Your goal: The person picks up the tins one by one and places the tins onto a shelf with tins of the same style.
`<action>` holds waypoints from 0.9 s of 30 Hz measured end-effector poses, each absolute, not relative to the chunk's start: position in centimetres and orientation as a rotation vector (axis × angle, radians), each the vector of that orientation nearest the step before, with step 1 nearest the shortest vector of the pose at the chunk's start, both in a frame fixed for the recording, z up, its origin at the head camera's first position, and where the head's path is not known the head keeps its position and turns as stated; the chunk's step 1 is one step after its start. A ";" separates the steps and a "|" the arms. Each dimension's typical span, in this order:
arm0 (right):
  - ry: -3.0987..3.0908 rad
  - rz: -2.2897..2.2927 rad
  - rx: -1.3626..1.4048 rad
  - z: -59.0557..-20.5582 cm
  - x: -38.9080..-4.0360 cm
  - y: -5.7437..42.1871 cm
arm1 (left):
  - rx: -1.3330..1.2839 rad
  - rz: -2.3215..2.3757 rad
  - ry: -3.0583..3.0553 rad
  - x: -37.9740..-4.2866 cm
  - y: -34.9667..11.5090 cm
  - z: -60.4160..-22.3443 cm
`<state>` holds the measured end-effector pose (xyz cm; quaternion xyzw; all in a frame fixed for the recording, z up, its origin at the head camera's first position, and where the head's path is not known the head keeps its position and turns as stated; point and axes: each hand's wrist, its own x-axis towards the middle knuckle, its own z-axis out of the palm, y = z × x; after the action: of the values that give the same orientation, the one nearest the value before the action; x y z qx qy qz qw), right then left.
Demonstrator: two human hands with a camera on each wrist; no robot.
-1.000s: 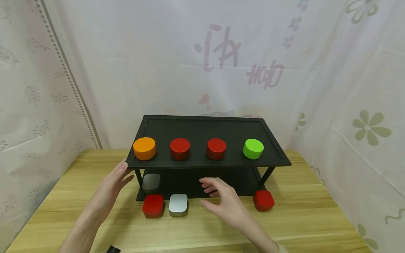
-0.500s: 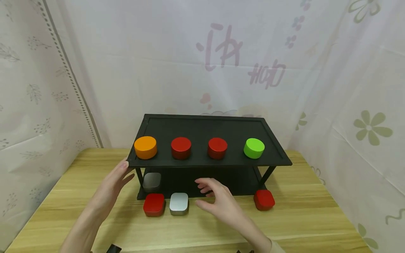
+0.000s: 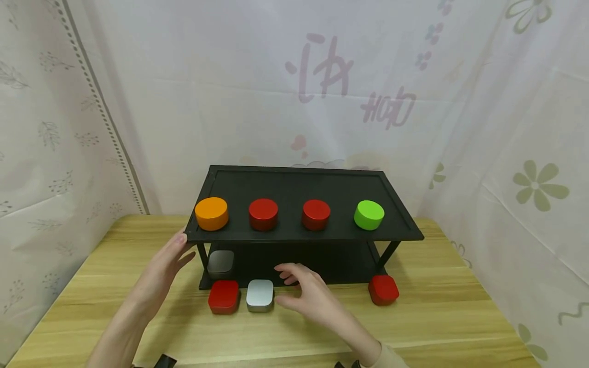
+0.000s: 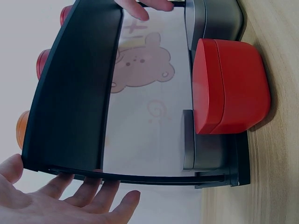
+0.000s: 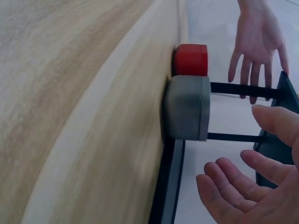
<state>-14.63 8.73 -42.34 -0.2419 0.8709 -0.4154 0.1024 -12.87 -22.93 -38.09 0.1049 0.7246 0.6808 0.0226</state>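
Observation:
At the left front corner of a black two-tier shelf (image 3: pixel 294 185), my left hand (image 3: pixel 162 266) touches the edge, its fingers extended along the side in the left wrist view. My right hand (image 3: pixel 309 297) hovers in front of the lower tier, fingers relaxed and holding nothing. Just left of it, a silver rounded-square tin (image 3: pixel 259 294) stands on the table, apart from the fingers in the right wrist view. Beside that tin is a red rounded-square tin (image 3: pixel 224 297). A grey tin (image 3: pixel 221 263) sits at the left end of the lower tier.
Along the top tier's front stand an orange round tin (image 3: pixel 211 213), two red round tins (image 3: pixel 264 214) and a green one (image 3: pixel 369 214). Another red square tin (image 3: pixel 383 290) lies by the shelf's right front foot. A patterned cloth (image 3: pixel 230 92) hangs behind the wooden table (image 3: pixel 442 317).
My right hand has moved left, nearer to the silver tin. The left hand stays at the shelf corner, and the tins have not moved.

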 end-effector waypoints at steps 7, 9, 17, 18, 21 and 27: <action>2.606 -1.172 -0.759 -43.5 -15.1 8.0 | 0.313 2.100 2.249 -13.1 -22.8 -38.1; 2.612 -1.145 -0.763 -43.8 -15.2 7.8 | 0.331 2.110 2.243 -13.2 -22.8 -38.1; 2.616 -1.080 -0.751 -44.2 -15.4 7.0 | 0.330 2.109 2.238 -13.1 -22.8 -38.0; 2.616 -1.072 -0.756 -44.3 -15.4 6.9 | 0.325 2.112 2.237 -13.1 -22.8 -38.0; 2.617 -1.047 -0.764 -44.4 -15.5 6.7 | 0.328 2.125 2.233 -13.1 -22.8 -38.0; 2.632 -1.012 -0.758 -44.6 -15.6 6.3 | 0.342 2.128 2.233 -13.1 -22.9 -38.1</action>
<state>-15.60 6.31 -44.57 -0.2579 0.8959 -0.3443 0.1104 -13.14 -22.88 -38.05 0.1101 0.7194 0.6855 0.0189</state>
